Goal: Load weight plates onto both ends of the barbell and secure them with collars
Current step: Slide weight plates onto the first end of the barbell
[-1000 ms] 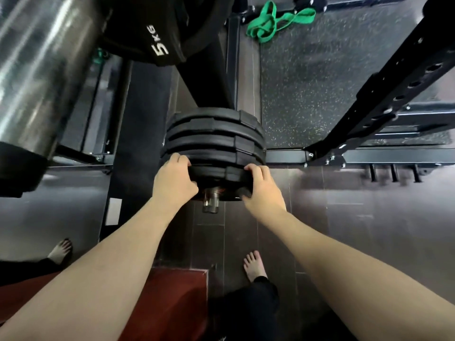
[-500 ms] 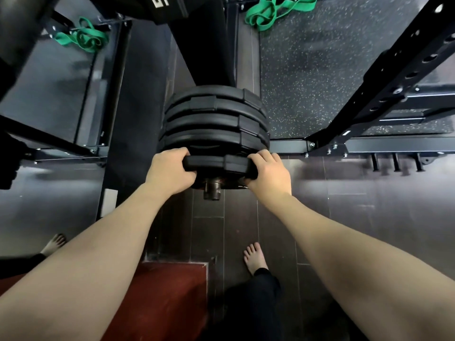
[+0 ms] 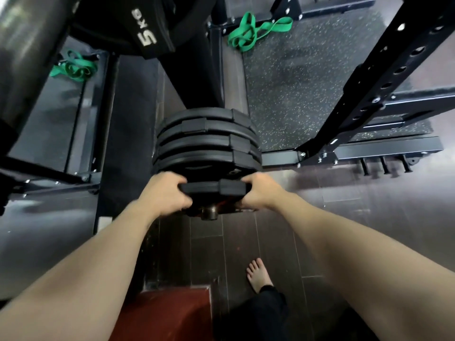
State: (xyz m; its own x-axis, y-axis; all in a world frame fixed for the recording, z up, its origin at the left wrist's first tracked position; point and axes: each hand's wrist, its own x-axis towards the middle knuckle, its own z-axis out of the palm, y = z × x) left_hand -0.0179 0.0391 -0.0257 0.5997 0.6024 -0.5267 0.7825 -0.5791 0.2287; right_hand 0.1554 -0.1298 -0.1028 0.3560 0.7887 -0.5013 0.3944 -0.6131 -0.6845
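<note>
A small black weight plate (image 3: 213,188) sits at the near end of a horizontal peg, in front of a stack of several larger black plates (image 3: 206,141). My left hand (image 3: 170,194) grips the small plate's left rim and my right hand (image 3: 258,193) grips its right rim. The peg's brown metal tip (image 3: 208,213) pokes out just below the small plate. At the upper left a thick steel barbell sleeve (image 3: 22,52) crosses the view, with a black plate marked 5 kg (image 3: 145,33) beside it. No collar is visible.
A black perforated rack upright (image 3: 384,77) slants across the right, bolted to a floor beam (image 3: 369,152) with short pegs. Green resistance bands (image 3: 253,33) lie on the speckled mat; another green band (image 3: 73,67) lies at left. My bare foot (image 3: 258,275) stands on dark tiles by a red mat (image 3: 167,313).
Both hands have stayed on the small plate's rim, which now sits a little nearer the peg's tip. My view tilted, bringing the barbell sleeve and 5 kg plate back in at upper left.
</note>
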